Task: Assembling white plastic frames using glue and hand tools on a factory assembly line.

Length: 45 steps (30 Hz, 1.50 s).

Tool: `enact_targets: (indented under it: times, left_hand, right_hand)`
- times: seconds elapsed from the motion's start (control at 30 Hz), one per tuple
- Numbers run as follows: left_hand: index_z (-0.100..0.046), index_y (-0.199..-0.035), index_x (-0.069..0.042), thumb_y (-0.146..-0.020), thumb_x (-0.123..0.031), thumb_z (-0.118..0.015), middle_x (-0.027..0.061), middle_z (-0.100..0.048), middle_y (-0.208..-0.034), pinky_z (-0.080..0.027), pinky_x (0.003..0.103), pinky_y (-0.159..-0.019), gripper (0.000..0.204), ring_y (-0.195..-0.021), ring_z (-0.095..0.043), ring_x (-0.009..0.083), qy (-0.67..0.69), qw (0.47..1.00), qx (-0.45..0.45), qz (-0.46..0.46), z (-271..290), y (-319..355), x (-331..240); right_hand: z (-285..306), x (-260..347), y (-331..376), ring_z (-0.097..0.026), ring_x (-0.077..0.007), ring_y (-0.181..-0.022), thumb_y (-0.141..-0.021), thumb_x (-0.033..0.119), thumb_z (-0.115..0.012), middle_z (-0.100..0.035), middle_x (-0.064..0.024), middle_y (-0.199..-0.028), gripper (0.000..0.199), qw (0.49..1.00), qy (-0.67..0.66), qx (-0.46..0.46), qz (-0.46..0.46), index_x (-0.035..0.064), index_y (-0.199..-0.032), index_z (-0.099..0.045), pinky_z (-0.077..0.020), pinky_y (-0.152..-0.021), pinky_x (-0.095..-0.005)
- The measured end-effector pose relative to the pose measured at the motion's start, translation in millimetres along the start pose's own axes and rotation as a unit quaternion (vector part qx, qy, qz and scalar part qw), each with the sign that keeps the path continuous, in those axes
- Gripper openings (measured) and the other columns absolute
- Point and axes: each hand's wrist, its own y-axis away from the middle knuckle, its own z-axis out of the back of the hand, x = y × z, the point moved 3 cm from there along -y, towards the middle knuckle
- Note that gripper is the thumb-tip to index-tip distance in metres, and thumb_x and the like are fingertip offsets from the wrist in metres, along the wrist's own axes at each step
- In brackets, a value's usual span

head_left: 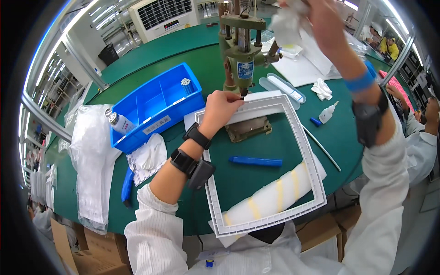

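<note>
A large white square plastic frame [300, 137] with a ribbed rim is laid on the green counter [183, 59], close to the person's body. Its far edge is gripped by the left hand [221, 107]: the fingers [236, 98] are closed narrow on the rim, directly under the tip of the olive-green metal press machine [240, 46] that stands upright behind the frame. A black strap and a black wrist device are worn on the left forearm.

The right hand [316, 18] is raised high near the top of the machine, and a crumpled white cloth [288, 23] is held in it; the fingers are closed around the cloth. A blue band and a black device are seen on the right wrist.

Inside the frame, a small grey-green metal plate [248, 128] and a blue plastic bar [255, 161] are lying on the counter. Under the near corner of the frame, a white foam roll with yellow tape bands [275, 197] is placed.

To the left, a blue plastic bin with compartments [156, 103] is seen, and a small white spray can [118, 121] is lying against its front corner. Clear plastic bags [91, 160] are piled further left. To the right of the frame, a small white glue bottle [327, 112] with its blue cap [315, 122] beside it is found, well apart from the left hand.
</note>
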Motion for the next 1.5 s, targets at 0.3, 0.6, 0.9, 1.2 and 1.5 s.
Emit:
enact_targets:
  times: [0.3, 0.6, 0.9, 1.2, 1.5]
  left_hand:
    - [-0.066, -0.112, 0.003, -0.093, -0.012, -0.066, 0.0091, -0.072, -0.094, -0.053, 0.026, -0.08, 0.025, -0.089, -0.068, 0.0145, 0.229, 0.973, -0.028, 0.014, 46.0, 22.4, -1.6]
    - [-0.068, -0.11, -0.003, -0.09, -0.004, -0.063, 0.0035, -0.059, -0.078, -0.045, 0.024, -0.064, 0.021, -0.071, -0.059, 0.0111, -0.105, 0.991, -0.007, 0.08, 107.5, 149.6, 56.2]
    - [-0.063, -0.122, -0.003, -0.1, -0.019, -0.055, 0.0048, -0.059, -0.094, -0.04, 0.023, -0.061, 0.028, -0.076, -0.055, 0.0103, -0.004, 0.996, -0.028, 0.084, 72.3, 164.8, 42.8]
    - [-0.025, -0.152, -0.003, -0.102, -0.024, -0.049, 0.0122, -0.065, -0.098, -0.054, 0.027, -0.072, 0.059, -0.083, -0.066, 0.0175, 0.368, 0.892, 0.065, 0.255, 46.0, 189.4, 4.3]
    - [-0.032, -0.15, -0.004, -0.097, -0.026, -0.047, 0.0057, -0.055, -0.075, -0.046, 0.022, -0.051, 0.059, -0.058, -0.053, 0.0096, 0.353, 0.903, -0.023, 0.243, 49.1, 191.5, 16.4]
  right_hand:
    - [22.3, -106.7, -5.2, -0.055, -0.0169, -0.1, -0.096, 0.02, -0.052, -0.06, -0.0069, -0.109, 0.031, 0.976, 0.006, -0.062, -0.21, 0.0057, -0.123, -0.056, -0.0444, -0.088, -0.0314]
    - [144.5, -53.2, 261.3, -0.06, -0.0143, -0.105, -0.095, 0.025, -0.058, -0.065, -0.0066, -0.119, 0.034, 0.918, 0.179, -0.254, -0.247, 0.0063, -0.124, -0.059, -0.0431, -0.09, -0.0272]
    - [133.9, -150.1, 289.0, -0.065, -0.0187, -0.085, -0.085, 0.035, -0.072, -0.069, -0.0104, -0.1, 0.047, 0.835, 0.366, -0.137, -0.386, 0.0009, -0.116, -0.062, -0.0503, -0.073, -0.0338]
    - [96.2, -103.7, 287.6, -0.061, -0.0127, -0.086, -0.096, 0.02, -0.061, -0.068, -0.0074, -0.103, 0.031, 0.917, 0.156, -0.182, -0.319, 0.0021, -0.12, -0.053, -0.0484, -0.069, -0.0265]
    - [63.2, -10.3, 331.4, -0.05, -0.0049, -0.077, -0.101, 0.019, -0.052, -0.067, -0.0066, -0.096, 0.03, 0.91, -0.004, -0.144, -0.39, 0.0057, -0.126, -0.042, -0.0381, -0.062, -0.0211]
